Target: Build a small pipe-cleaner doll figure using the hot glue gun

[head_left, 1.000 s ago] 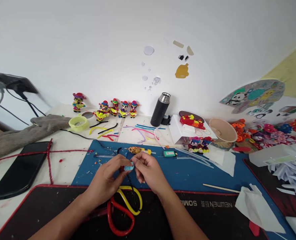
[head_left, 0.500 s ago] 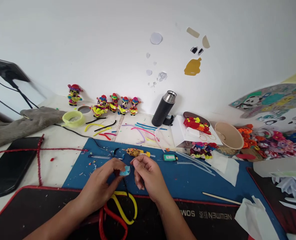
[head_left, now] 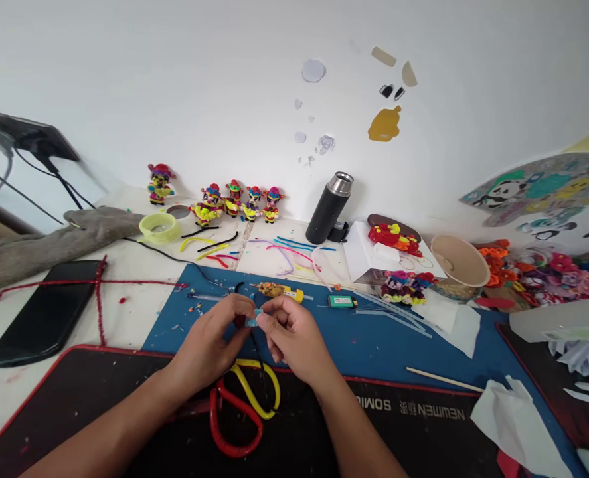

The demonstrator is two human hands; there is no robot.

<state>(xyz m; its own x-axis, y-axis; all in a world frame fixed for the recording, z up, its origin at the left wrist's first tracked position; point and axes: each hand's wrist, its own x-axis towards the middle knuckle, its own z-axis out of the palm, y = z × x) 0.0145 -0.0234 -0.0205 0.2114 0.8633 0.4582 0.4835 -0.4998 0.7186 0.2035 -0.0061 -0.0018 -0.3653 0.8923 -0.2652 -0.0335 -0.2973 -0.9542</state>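
My left hand (head_left: 214,338) is closed, thumb and forefinger gripping a small light-blue piece (head_left: 252,322) whose kind I cannot make out. From the other side, the thumb and curled fingers of my right hand (head_left: 289,335) pinch the same piece, hiding part of it. Something dark shows between the left fingers, too covered to name. Beneath the hands, on the black mat (head_left: 165,438), lie scissors with one red and one yellow handle (head_left: 244,392). Just beyond the fingers, a yellow-handled tool (head_left: 294,295) rests on the blue mat (head_left: 374,345).
Several small figures (head_left: 207,207) stand along the wall, with loose coloured stems (head_left: 214,251) before them. A black flask (head_left: 330,209) stands uncapped at the back. At left are a phone (head_left: 45,315) and tape roll (head_left: 159,228); at right, a wooden stick (head_left: 443,379) and white paper (head_left: 518,425).
My right hand has moved left and now pinches the light-blue piece that the left hand held alone. The whole view has shifted slightly.
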